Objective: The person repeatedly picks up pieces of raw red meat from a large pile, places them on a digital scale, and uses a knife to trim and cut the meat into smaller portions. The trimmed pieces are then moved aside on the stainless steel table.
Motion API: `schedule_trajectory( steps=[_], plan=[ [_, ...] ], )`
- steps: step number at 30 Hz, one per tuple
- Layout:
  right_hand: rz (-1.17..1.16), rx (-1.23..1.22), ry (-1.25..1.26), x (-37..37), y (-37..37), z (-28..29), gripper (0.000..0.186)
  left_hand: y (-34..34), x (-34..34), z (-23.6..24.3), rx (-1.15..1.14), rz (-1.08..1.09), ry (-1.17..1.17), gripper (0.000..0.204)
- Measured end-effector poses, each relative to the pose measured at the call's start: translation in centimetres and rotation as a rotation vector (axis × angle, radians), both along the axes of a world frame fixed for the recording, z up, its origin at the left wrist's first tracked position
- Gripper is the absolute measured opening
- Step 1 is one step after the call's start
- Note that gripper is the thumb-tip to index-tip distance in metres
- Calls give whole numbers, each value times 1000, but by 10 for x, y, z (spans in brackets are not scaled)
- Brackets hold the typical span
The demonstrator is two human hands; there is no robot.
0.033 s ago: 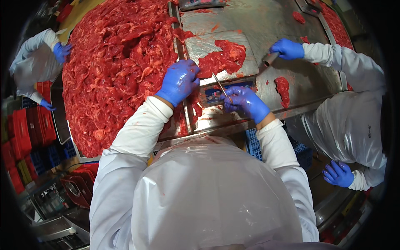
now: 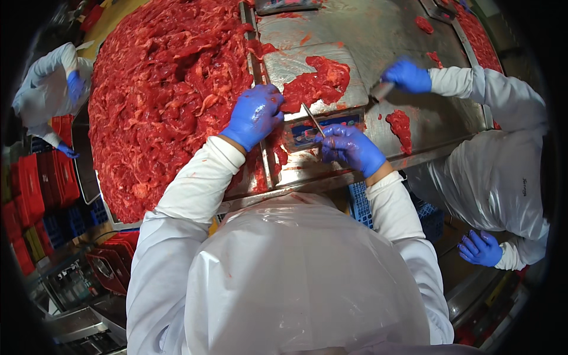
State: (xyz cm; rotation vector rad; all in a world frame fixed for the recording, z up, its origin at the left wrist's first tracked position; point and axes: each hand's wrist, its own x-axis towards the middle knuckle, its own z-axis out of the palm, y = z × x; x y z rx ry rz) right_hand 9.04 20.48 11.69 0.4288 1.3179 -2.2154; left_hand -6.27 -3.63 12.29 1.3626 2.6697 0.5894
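My left hand [image 2: 254, 116], in a blue glove, is closed with curled fingers at the left end of a piece of raw meat [image 2: 319, 86]. Its fingertips are hidden, so what they grip does not show. The red piece lies spread over the steel platform of a scale [image 2: 277, 66]. In front of the platform, my right hand [image 2: 353, 149], also gloved, is closed around a slim metal tool [image 2: 313, 118]. The tool's narrow end points up and left to the meat's lower edge; the kind of tool cannot be made out.
A large heap of raw meat [image 2: 165, 100] fills the left side, bordered by a steel rail [image 2: 249, 35]. On the right, a co-worker's gloved hand [image 2: 408, 76] holds a metal tool over the steel table [image 2: 438, 124], near a small meat strip [image 2: 400, 129]. Another co-worker [image 2: 50, 89] stands far left.
My right hand and its tool have shifted slightly right. The left co-worker's upper hand has drawn back from the heap. The right co-worker's hand and tool have moved slightly.
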Motion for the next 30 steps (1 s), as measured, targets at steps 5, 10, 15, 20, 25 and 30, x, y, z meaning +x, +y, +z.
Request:
schedule_trajectory(
  steps=[5, 10, 15, 20, 25, 30],
  plan=[
    [-100, -3, -2, -42, -18, 6, 23, 9, 7, 6, 63, -81, 81, 22],
    [-15, 107, -83, -36, -13, 7, 23, -8, -1, -2, -40, -31, 25, 21],
    [-45, 192, -17, -77, -26, 29, 17, -36, 45, -35, -132, -237, -20, 16],
    [-189, 158, -46, -55, -34, 20, 17, -83, 51, -36, 30, 12, -197, 14],
    [-116, -119, -87, -47, -41, 12, 29, -25, -6, -30, 432, 382, -278, 17],
    [-377, 90, -15, -78, -30, 15, 21, -6, -3, -44, -4, 285, -407, 13]
  ],
)
